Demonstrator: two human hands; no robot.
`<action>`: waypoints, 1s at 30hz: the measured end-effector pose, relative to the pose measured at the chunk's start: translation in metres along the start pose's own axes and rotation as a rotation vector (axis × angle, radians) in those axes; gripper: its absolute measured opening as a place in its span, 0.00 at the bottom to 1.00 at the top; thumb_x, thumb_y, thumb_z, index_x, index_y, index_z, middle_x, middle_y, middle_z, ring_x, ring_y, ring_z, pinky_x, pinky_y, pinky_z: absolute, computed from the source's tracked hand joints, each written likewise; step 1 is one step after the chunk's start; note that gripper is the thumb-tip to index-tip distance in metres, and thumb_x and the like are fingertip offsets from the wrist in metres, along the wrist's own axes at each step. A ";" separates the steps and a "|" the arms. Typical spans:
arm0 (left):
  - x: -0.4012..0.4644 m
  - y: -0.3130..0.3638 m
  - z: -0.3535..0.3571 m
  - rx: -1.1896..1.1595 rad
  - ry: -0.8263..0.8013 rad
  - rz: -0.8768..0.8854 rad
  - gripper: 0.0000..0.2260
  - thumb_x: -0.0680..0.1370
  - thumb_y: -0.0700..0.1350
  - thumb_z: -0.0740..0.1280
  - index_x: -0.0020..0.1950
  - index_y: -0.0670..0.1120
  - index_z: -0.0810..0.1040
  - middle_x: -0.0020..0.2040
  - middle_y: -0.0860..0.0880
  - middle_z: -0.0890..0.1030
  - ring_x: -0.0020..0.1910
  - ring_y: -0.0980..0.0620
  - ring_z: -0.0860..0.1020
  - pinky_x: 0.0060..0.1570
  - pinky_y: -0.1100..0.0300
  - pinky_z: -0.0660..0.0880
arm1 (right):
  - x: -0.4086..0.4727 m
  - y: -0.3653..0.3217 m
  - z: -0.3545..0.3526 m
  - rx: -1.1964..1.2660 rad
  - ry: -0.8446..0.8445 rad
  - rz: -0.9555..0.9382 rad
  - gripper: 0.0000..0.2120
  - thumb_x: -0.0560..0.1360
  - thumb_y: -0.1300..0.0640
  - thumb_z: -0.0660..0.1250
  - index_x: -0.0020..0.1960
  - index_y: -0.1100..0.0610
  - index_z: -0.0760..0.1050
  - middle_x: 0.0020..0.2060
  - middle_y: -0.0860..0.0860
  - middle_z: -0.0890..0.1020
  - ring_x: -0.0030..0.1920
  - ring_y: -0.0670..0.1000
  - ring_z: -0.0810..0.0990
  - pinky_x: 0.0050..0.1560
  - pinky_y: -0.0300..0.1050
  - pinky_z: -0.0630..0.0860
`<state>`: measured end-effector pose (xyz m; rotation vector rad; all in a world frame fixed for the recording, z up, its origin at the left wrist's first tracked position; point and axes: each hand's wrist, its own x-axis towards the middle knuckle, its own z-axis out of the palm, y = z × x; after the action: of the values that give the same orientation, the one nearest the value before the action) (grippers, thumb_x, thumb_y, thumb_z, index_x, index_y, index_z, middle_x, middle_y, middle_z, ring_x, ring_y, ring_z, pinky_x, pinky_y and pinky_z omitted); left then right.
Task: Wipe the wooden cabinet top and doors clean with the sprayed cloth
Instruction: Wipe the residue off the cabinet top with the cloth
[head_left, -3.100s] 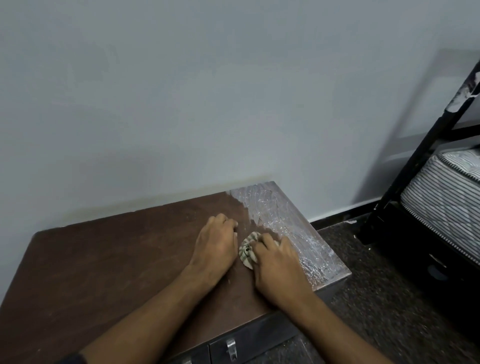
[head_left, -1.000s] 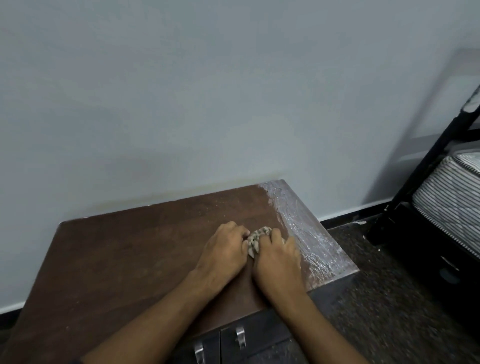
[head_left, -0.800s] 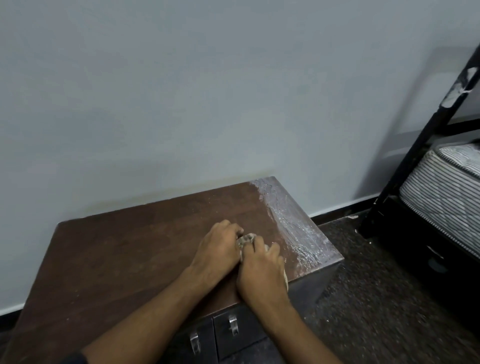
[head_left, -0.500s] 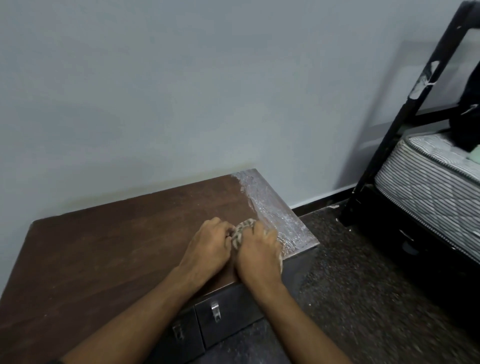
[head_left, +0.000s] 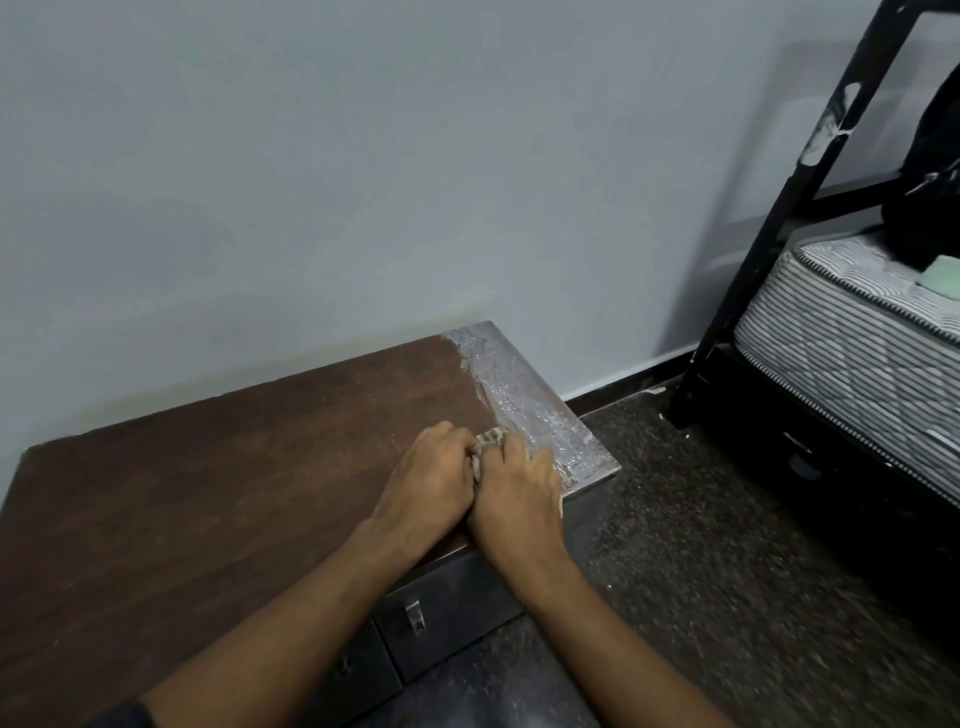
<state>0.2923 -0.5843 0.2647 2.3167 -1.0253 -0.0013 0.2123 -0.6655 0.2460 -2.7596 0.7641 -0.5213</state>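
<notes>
From the head view, a dark brown wooden cabinet top (head_left: 208, 493) runs from the lower left up to a pale blue-grey wall (head_left: 363, 182), and a strip of white, streaky foam or spray residue (head_left: 524, 410) covers its right end from the back edge to the front corner. Both of the person's bare forearms reach in from the bottom of the frame and meet near that front right corner. The left hand (head_left: 423, 491) lies knuckles up on the wood with its fingers curled, pressed against a small bunched striped cloth (head_left: 488, 439) that shows only as a wad between the two hands. The right hand (head_left: 519, 499) lies just beside the left, touching it, with its fingers also curled over the cloth at the edge of the white strip; most of the cloth is hidden under the hands. Below the front edge of the top, the dark cabinet doors (head_left: 441, 613) carry small metal handles (head_left: 414, 616). To the right lies a dark speckled floor (head_left: 727, 597), and a black metal bed frame (head_left: 769, 223) with white smears on its post holds a grey-and-white striped mattress (head_left: 841, 338), on which a pale green object (head_left: 940, 275) and a dark bundle (head_left: 930, 171) rest.
</notes>
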 end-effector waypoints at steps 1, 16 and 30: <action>0.000 0.000 0.000 0.005 -0.002 -0.006 0.07 0.79 0.40 0.62 0.43 0.45 0.78 0.42 0.50 0.75 0.43 0.52 0.74 0.46 0.55 0.74 | 0.007 0.000 0.001 0.007 -0.010 0.017 0.15 0.81 0.56 0.52 0.59 0.56 0.75 0.57 0.53 0.75 0.52 0.56 0.71 0.53 0.52 0.71; 0.018 0.009 -0.006 0.092 -0.069 -0.044 0.11 0.77 0.39 0.64 0.34 0.46 0.76 0.35 0.51 0.76 0.36 0.51 0.76 0.37 0.58 0.70 | 0.008 -0.005 0.012 -0.030 0.072 0.039 0.09 0.79 0.59 0.61 0.58 0.55 0.75 0.53 0.52 0.76 0.48 0.55 0.71 0.49 0.50 0.73; 0.027 0.018 0.035 -0.114 -0.016 -0.082 0.06 0.71 0.42 0.77 0.45 0.50 0.84 0.39 0.58 0.76 0.38 0.60 0.76 0.46 0.63 0.77 | -0.019 0.039 -0.005 -0.105 0.119 0.100 0.12 0.72 0.57 0.70 0.55 0.54 0.79 0.52 0.50 0.78 0.47 0.56 0.73 0.42 0.51 0.74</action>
<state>0.2912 -0.6305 0.2522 2.2560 -0.9135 -0.1083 0.1774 -0.6883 0.2335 -2.7871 0.9779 -0.6478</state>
